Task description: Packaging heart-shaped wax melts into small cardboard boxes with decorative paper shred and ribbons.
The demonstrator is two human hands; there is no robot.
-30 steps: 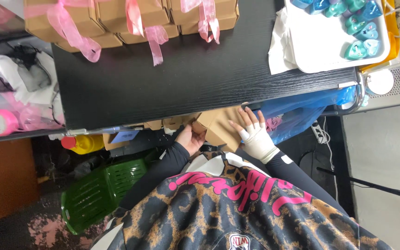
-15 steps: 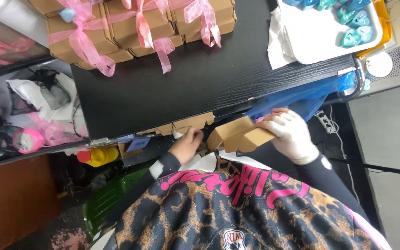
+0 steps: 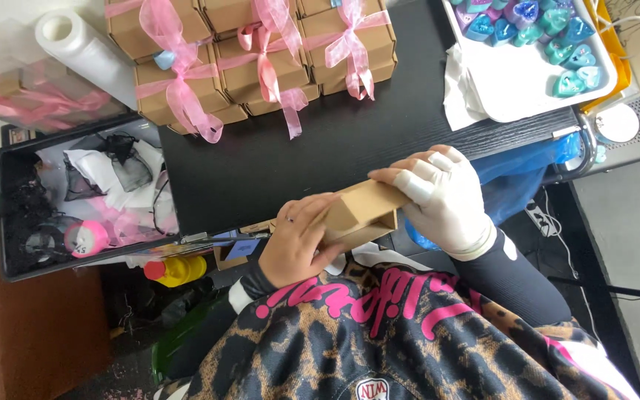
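Note:
I hold a small brown cardboard box (image 3: 364, 210), partly unfolded, over the near edge of the black table (image 3: 298, 159). My left hand (image 3: 299, 241), bare with a ring, grips its left end. My right hand (image 3: 442, 194), in a white glove, holds its right end with fingers curled over the top. Both arms wear black sleeves under a leopard-print top with pink lettering.
Several brown boxes tied with pink ribbon (image 3: 261, 55) are stacked at the table's far side. A white tray of heart-shaped blue and teal pieces (image 3: 535, 52) sits at the far right beside white tissue (image 3: 464, 92). A black bin of ribbon and pouches (image 3: 75, 200) stands left.
Both hands have lifted the cardboard box from below the table edge up to the table's near edge. The camera view has shifted toward the table.

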